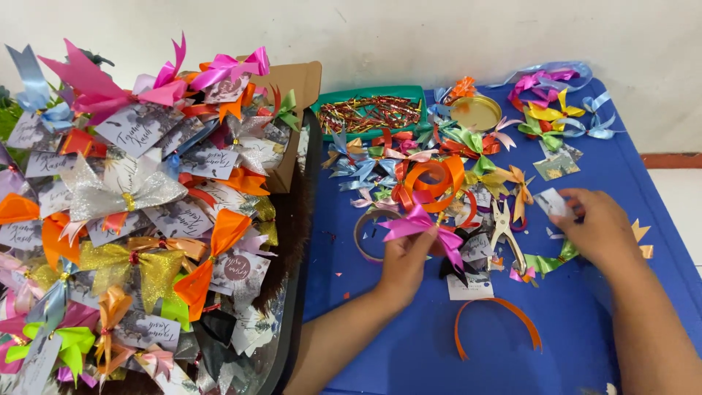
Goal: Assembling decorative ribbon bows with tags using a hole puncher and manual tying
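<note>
The left hand has its fingers pinching a magenta ribbon bow, held just above the blue surface near the orange ribbon roll. The right hand pinches what looks like a small grey card, though its fingers are partly hidden. Between the 2 hands lie a hole punch and a curved orange ribbon strip; a heap of finished bows on cards sits at the left.
</note>
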